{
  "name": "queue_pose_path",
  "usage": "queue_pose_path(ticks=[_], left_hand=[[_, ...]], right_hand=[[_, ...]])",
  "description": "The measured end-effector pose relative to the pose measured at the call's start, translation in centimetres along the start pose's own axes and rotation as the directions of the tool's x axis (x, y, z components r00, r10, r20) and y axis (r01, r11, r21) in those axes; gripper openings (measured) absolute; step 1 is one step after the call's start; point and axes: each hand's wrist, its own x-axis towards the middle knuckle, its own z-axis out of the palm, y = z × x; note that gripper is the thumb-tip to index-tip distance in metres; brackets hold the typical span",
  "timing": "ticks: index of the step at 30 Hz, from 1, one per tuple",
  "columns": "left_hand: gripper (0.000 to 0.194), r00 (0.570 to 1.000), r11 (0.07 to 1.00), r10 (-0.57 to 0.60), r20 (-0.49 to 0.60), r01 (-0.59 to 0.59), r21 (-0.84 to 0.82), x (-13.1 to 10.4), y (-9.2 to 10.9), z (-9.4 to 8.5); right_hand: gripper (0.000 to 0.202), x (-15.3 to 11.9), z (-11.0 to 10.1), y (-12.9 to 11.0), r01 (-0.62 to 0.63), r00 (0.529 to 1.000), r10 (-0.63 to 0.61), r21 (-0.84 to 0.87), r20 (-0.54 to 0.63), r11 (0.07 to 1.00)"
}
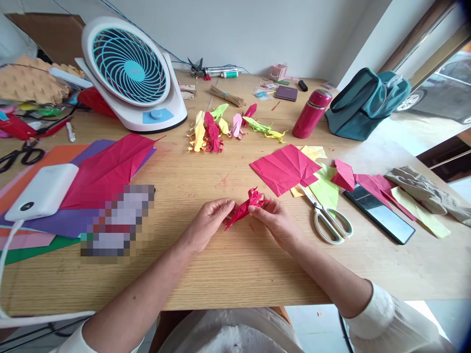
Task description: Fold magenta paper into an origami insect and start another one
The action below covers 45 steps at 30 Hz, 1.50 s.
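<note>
Over the wooden surface (221, 274), toward six o'clock, red folded paper (242, 211) is pinched by left hand (210, 218) and right hand (275, 218); shaping seems underway, gentle pressure apparently needed.

No legible text, numbers or brands anywhere. Fan (127, 73), beyond the left hand (209, 223): faint reddish mark on the hub, too small to read. Power bank (44, 189), far out left of the same hand: dark round display (27, 206), digits (if those are digits) don't resolve. Small tube (230, 75), well beyond both hands: green label, unreadable. Patch (119, 220) just left of the left hand: pixelated.
</note>
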Motion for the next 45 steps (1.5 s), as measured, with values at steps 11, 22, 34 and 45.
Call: queue_pose_path(ticks=[11,22,34,45], left_hand=[[0.034,0.999,0.992,-0.04,0.026,0.036,0.123,0.2,0.3,-0.3],[0.036,0.994,0.994,-0.105,-0.012,0.105,-0.019,0.1,0.5,-0.2],[0.034,0.981,0.962,-0.192,-0.011,0.186,-0.2,-0.1,0.7,-0.4],[0.032,0.976,0.923,-0.218,0.022,0.214,-0.319,-0.2,0.6,0.0]], right_hand=[[0.04,0.1,-0.5,0.3,0.021,0.999,-0.017,-0.139,0.031,0.99],[0.034,0.0,-0.2,-0.4,0.121,0.985,-0.089,-0.22,0.15,0.968],[0.011,-0.9,-0.3,0.7,0.496,0.86,-0.464,-0.566,0.214,0.658],[0.03,-1.7,-0.7,-0.5,0.648,0.603,-0.595,-0.761,0.531,-0.023]])
